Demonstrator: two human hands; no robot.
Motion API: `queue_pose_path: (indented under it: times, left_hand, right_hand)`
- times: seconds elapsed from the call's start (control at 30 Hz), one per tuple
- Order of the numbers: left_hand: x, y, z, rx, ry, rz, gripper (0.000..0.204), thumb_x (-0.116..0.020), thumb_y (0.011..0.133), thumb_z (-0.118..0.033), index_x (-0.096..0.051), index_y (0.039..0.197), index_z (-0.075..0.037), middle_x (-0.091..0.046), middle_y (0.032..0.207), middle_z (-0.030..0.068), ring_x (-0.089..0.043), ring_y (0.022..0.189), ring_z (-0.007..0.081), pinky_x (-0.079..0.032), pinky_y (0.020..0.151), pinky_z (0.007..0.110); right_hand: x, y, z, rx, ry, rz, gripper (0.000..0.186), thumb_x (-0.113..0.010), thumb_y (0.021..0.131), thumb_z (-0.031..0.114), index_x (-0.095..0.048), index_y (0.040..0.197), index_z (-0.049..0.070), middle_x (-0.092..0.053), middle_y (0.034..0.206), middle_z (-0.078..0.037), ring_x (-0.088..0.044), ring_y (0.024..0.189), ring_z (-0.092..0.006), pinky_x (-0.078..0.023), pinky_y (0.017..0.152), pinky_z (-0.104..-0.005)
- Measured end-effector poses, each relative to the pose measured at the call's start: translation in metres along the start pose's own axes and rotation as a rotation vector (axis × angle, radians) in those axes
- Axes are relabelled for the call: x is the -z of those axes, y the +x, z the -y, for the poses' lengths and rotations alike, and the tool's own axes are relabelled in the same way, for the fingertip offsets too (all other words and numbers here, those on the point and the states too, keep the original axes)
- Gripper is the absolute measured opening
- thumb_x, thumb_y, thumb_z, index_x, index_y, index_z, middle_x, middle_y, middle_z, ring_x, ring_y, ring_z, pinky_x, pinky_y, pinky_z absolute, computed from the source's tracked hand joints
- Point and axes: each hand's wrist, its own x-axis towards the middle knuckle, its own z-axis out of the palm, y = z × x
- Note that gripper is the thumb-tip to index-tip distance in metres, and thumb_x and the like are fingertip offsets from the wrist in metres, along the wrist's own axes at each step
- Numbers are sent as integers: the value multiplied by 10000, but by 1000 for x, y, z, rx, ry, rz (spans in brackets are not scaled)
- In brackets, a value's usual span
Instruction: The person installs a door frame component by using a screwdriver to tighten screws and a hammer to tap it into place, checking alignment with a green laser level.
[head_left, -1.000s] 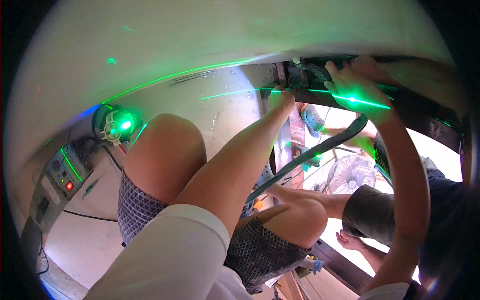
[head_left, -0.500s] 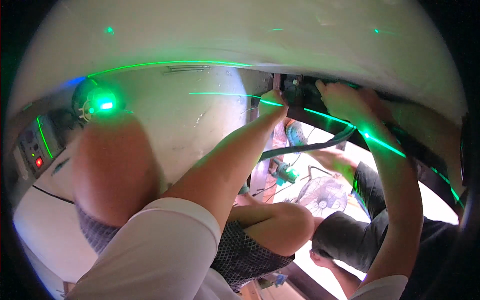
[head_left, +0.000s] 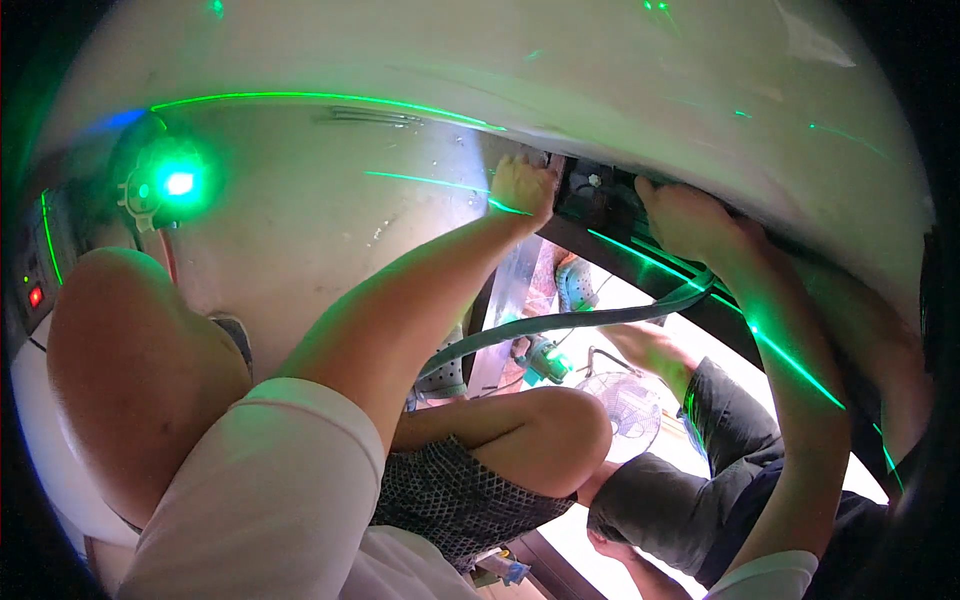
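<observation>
My left hand reaches up to the corner where a white panel meets a dark frame. Its fingers are curled against a small dark fitting; what they hold is hidden. My right hand lies a little to the right, fingers hooked over the frame's upper edge under a white surface. A grey-green hose runs below both hands across the opening. Green laser lines cross the panel, the frame and my right forearm.
A laser device glows green at the left on the panel. A socket strip with a red light sits at the far left. My bare knees fill the lower middle. Below the opening are a round fan and another person in dark trousers.
The view has swung, so the laser device and panel now sit further left and larger. My left hand has curled up at the frame's corner; my right hand has stayed on the frame.
</observation>
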Motion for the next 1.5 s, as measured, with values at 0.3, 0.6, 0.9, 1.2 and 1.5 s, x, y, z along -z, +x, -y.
queue_pose_path:
  times: [0.3, 0.6, 0.9, 1.2, 1.5]
  left_hand:
    - [-7, -59, 32, -26, -107, -27, 290, -542, 1011, -174, -638, 1281, -124, -729, 935, 155, -732, 811, 365, -562, 662, 496]
    - [3, -25, 17, -198, -7, -73, 382, -531, 1005, -206, -628, 1374, -207, -735, 1033, 79, -744, 933, 277, -582, 708, 441]
    - [64, -19, 29, -274, 97, -301, 204, -621, 909, -225, -679, 1096, -168, -695, 1009, 4, -684, 1012, 227, -578, 783, 394]
    - [2, -86, 52, -100, -134, 62, 211, -612, 975, -217, -686, 1168, -179, -747, 1001, 65, -744, 932, 304, -579, 742, 464]
    - [-12, -36, 5, 75, -635, 38, 117, -614, 1003, -213, -717, 1008, -158, -731, 875, 162, -710, 817, 408, -552, 711, 513]
  right_hand:
    - [-7, -4, -8, 19, 92, -115, 367, -560, 917, 115, -554, 1245, -50, -704, 774, -283, -708, 761, -482, -541, 771, -614]
    - [-5, -3, -7, -21, 117, -71, 445, -596, 916, 134, -542, 1311, -63, -696, 761, -286, -709, 738, -473, -556, 750, -601]
    - [-18, -4, -6, -55, 52, -228, 536, -624, 887, 117, -518, 1366, -99, -722, 815, -302, -731, 741, -445, -587, 757, -567]
    - [-23, -6, -4, -41, -162, -251, 530, -635, 903, 128, -520, 1384, -63, -731, 818, -282, -750, 751, -422, -605, 793, -535]
    - [-21, -6, -14, -26, 132, -67, 528, -594, 1016, 151, -436, 1477, -52, -716, 860, -299, -724, 825, -472, -557, 784, -582]
